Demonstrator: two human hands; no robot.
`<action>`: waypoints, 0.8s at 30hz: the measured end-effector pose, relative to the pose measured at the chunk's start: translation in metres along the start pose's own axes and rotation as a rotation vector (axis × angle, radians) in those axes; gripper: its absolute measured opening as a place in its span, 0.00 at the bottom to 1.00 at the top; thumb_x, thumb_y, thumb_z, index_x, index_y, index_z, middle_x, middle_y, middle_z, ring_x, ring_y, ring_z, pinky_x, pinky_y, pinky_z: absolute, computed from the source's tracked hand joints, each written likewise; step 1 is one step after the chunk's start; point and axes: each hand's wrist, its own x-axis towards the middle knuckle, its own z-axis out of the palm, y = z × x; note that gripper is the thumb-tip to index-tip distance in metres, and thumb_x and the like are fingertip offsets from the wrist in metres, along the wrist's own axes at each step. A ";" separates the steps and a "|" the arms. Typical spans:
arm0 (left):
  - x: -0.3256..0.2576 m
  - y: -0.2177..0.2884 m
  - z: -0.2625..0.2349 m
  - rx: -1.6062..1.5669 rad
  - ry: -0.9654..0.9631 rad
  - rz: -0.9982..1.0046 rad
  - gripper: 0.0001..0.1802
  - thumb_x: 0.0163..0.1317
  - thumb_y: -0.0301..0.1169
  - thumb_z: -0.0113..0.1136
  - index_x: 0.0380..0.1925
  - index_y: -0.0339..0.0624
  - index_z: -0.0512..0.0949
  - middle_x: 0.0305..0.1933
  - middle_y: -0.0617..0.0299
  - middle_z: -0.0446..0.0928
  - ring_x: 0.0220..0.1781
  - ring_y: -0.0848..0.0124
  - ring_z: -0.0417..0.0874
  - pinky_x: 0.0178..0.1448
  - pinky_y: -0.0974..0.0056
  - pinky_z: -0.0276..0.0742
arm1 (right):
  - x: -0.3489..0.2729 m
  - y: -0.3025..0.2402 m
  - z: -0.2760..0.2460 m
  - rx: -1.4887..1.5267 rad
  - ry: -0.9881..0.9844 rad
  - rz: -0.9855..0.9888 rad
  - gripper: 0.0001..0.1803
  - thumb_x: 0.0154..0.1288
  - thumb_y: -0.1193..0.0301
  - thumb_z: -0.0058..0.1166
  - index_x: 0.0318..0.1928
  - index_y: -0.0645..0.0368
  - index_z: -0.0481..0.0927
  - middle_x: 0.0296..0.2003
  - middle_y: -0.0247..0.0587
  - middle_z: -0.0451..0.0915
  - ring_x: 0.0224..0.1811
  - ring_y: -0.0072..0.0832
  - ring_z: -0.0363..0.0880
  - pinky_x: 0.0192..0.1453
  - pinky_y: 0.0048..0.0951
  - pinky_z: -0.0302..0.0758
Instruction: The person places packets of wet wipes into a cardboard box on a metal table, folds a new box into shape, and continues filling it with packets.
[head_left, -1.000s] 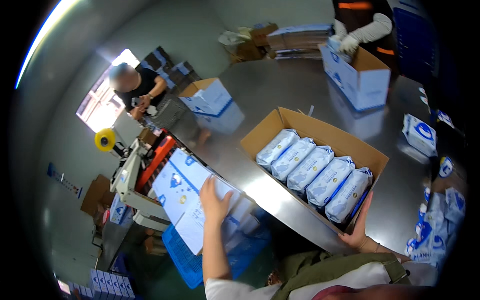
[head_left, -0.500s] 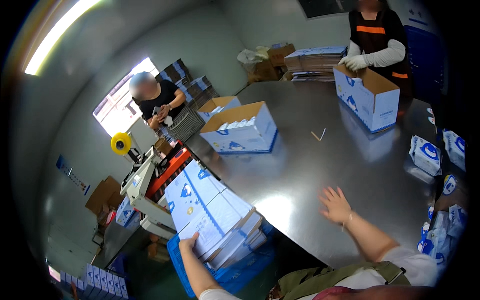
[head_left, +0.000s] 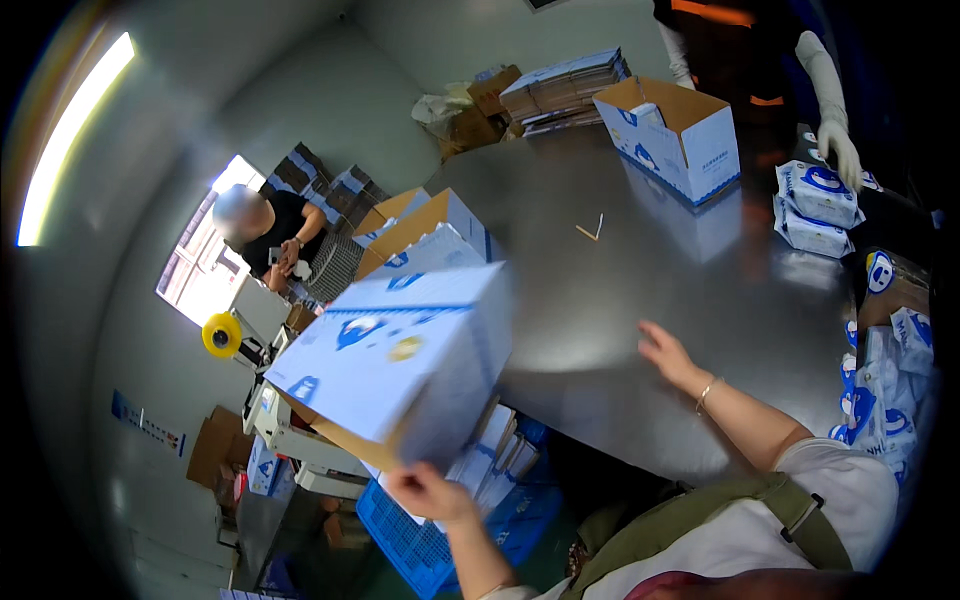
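Raised off the flat stack since half a second ago, a white-and-blue carton (head_left: 390, 325) hangs tilted, opened out, above the blue crate (head_left: 398, 530). Blurred, the left hand (head_left: 432, 493) pinches its lower edge; the right hand (head_left: 670, 354), loosely spread, is over the steel table (head_left: 590, 300).

A carton (head_left: 385, 335) is above a crate (head_left: 405, 535), left; on the tabletop's (head_left: 620, 350) far side, packs (head_left: 815, 205) lie right of a box (head_left: 710, 160).
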 end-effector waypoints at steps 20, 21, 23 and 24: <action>0.108 0.008 0.129 -0.268 -1.487 -0.139 0.58 0.38 0.50 0.77 0.67 0.34 0.61 0.68 0.45 0.66 0.68 0.55 0.67 0.71 0.55 0.59 | -0.046 -0.187 -0.123 -1.172 -0.803 -0.164 0.20 0.59 0.63 0.58 0.17 0.66 0.75 0.15 0.54 0.73 0.20 0.50 0.72 0.31 0.46 0.71; 0.116 0.020 0.141 -0.315 -1.699 -0.195 0.58 0.37 0.52 0.77 0.67 0.35 0.62 0.67 0.46 0.66 0.68 0.54 0.68 0.71 0.55 0.60 | -0.045 -0.188 -0.125 -1.137 -0.767 -0.136 0.19 0.58 0.64 0.59 0.18 0.65 0.76 0.17 0.53 0.74 0.23 0.49 0.74 0.32 0.45 0.71; 0.123 0.051 0.163 -0.182 -2.104 0.130 0.60 0.34 0.55 0.77 0.66 0.35 0.64 0.65 0.49 0.70 0.67 0.57 0.70 0.71 0.58 0.61 | -0.041 -0.192 -0.127 -1.070 -0.684 -0.075 0.15 0.57 0.66 0.60 0.21 0.64 0.76 0.22 0.50 0.77 0.28 0.46 0.76 0.34 0.44 0.71; 0.121 0.061 0.171 -0.096 -2.282 0.310 0.60 0.32 0.56 0.77 0.65 0.35 0.64 0.63 0.50 0.72 0.67 0.58 0.71 0.71 0.60 0.61 | -0.040 -0.195 -0.126 -1.046 -0.629 -0.237 0.13 0.56 0.67 0.60 0.23 0.63 0.77 0.26 0.50 0.78 0.32 0.46 0.77 0.38 0.42 0.72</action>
